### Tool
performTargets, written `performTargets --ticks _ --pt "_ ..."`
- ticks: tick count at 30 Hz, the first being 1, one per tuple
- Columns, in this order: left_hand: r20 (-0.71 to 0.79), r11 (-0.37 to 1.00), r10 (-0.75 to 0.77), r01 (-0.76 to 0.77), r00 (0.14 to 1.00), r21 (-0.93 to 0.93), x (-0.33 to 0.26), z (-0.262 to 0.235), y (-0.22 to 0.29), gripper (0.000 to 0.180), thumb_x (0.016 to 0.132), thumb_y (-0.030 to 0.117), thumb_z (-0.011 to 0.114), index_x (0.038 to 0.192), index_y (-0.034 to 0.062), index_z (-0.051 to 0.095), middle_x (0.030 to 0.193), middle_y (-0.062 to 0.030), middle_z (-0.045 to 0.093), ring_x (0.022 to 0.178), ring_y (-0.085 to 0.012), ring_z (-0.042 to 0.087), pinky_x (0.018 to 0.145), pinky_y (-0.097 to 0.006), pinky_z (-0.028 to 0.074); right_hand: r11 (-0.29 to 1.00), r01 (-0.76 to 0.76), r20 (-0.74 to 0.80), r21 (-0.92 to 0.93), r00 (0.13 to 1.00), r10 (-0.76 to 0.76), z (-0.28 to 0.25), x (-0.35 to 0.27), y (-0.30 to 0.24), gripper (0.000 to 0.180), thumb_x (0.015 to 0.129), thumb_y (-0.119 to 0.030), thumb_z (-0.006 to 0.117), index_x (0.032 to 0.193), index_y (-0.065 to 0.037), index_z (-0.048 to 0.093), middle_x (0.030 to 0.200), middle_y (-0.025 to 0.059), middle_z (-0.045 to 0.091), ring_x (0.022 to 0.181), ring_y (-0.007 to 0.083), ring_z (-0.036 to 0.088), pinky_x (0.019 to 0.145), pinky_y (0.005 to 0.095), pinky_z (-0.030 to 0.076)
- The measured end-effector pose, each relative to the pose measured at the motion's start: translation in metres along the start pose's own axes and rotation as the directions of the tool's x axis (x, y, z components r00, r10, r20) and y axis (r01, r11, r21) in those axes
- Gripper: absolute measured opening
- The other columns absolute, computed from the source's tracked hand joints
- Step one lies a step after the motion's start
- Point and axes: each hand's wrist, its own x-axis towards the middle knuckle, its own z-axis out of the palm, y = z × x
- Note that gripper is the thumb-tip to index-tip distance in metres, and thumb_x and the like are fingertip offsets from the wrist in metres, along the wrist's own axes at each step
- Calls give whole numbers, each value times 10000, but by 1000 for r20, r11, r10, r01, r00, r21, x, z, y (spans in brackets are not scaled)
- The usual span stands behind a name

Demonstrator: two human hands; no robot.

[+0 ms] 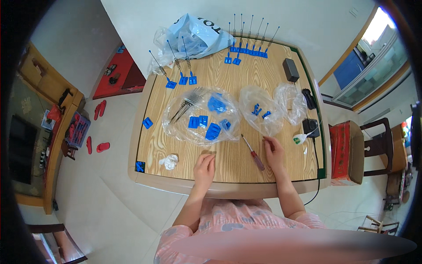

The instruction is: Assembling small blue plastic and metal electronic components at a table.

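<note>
My left hand (205, 169) rests at the near edge of the table, fingers curled and pressed together. To its right, my right hand (274, 153) is also closed, fingertips bunched toward the thumb. Whatever either hand holds, if anything, is too small to make out. Between them lies a screwdriver (254, 155) with a reddish handle, touched by neither hand. Ahead, a clear plastic bag (176, 132) bears blue square plastic bases (213, 131) and thin dark rods (187, 105). A second clear bag (266, 125) holds small blue parts (256, 110).
Upright spring rods on blue bases (183, 80) stand far left, with several more (248, 51) far right. A light blue bag (193, 35) lies at the back. A crumpled tissue (169, 162), a loose blue base (147, 122), a black box (290, 70) and a cabled black device (311, 128) lie around.
</note>
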Motion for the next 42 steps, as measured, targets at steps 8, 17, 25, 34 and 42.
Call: performTargets --ticks 8,17,25,34,42 --pt "-53 983 -178 175 983 -53 5 2 5 123 781 -1 638 719 16 533 672 -53 516 534 -142 496 478 -250 401 999 -45 -11 31 999 45 0 2 14 151 872 -12 532 1003 5 606 876 57 632 823 104 595 718 222 475" --pt "16 1000 12 -12 1000 -3 2 -2 -3 294 795 -18 614 601 -4 394 519 -97 368 429 -186 350 421 -310 293 995 -71 -19 68 997 72 1 2 15 141 839 14 555 967 -3 614 850 79 629 763 124 607 675 238 472" --pt "-38 990 -102 98 994 -105 3 -2 8 147 894 89 499 844 -30 569 622 -136 501 536 -184 496 500 -298 389 996 -45 -18 79 999 47 1 2 14 143 842 22 545 965 -2 613 846 77 629 763 123 610 672 236 471" --pt "60 948 -291 296 955 -114 -8 -6 -13 163 938 131 423 947 1 521 618 -113 496 515 -197 467 477 -319 370 994 -73 -33 82 997 76 2 3 15 128 857 -3 541 966 -2 607 822 71 628 748 111 595 668 233 463" --pt "-45 981 -175 170 984 -97 -2 -1 -2 219 885 62 516 1093 5 478 604 -28 435 532 -96 411 484 -243 345 994 -85 -14 67 996 86 2 2 23 134 849 -12 552 971 -10 607 829 69 625 748 120 591 674 243 464"
